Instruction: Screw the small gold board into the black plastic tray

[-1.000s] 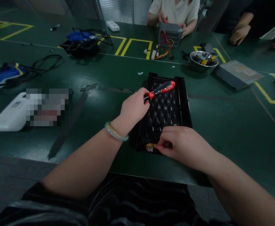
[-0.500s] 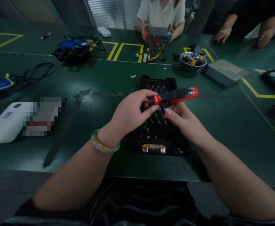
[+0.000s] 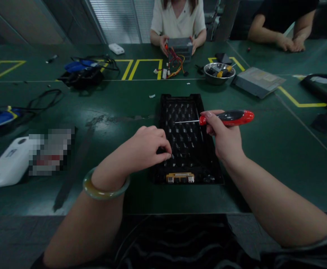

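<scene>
A black plastic panel (image 3: 184, 142) with a raised pattern lies in front of me. A small circuit board with ports (image 3: 180, 178) sits at its near end. In my right hand (image 3: 225, 136) is a screwdriver (image 3: 234, 117) with a red and black handle, its thin shaft pointing left across the panel. My left hand (image 3: 152, 146), wearing a bangle (image 3: 104, 193) at the wrist, is over the panel's left edge with thumb and fingertips pinched together. Whatever may be between those fingertips is hidden or too small to see.
A white device (image 3: 9, 162) lies at left beside a blurred-out object (image 3: 52, 151). Blue cable bundles (image 3: 82, 69) are further back. A metal bowl (image 3: 218, 76) of tools and a grey metal box (image 3: 258, 82) stand at right. Opposite, a person holds a power supply (image 3: 180, 48).
The screwdriver has gone from my left hand to my right. My hands have moved apart, the left one down and leftward. The view has shifted slightly.
</scene>
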The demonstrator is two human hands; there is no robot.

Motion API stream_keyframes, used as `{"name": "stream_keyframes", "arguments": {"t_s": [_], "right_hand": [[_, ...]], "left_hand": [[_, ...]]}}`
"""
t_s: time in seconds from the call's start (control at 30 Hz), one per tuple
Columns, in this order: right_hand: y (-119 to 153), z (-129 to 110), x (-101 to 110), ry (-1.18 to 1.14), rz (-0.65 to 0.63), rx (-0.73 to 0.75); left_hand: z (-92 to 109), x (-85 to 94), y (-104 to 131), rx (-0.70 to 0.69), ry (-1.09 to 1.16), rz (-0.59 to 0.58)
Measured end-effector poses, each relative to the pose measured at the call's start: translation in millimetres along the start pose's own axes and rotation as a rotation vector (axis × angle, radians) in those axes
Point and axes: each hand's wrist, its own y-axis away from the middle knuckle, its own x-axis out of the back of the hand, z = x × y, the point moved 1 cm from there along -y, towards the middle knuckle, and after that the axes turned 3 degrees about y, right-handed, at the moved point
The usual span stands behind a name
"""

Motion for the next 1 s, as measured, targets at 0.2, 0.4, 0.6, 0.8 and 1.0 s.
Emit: {"name": "stream_keyframes", "arguments": {"t_s": [0.2, 0.4, 0.6, 0.8, 1.0], "right_hand": [[4.5, -3.7, -1.7, 0.047, -0.004, 0.043], [9.1, -13.6, -1.2, 0.031, 0.029, 0.132], [11.6, -14.1, -2.2, 0.058, -0.003, 0.123], [11.4, -12.7, -2.5, 0.071, -0.041, 0.134], [12.4, -16.8, -0.6, 0.074, -0.074, 0.098]], "left_hand": [[9.4, -10.6, -0.9, 0.066, -0.071, -0.009], [8.3, -12.1, -1.9, 0.115, -0.036, 0.005], [5.8, -6.9, 2.8, 0.031, 0.173, -0.146], [8.8, -9.0, 7.2, -0.006, 0.161, -0.182], [9.1, -10.1, 7.2, -0.007, 0.152, -0.164]]}}
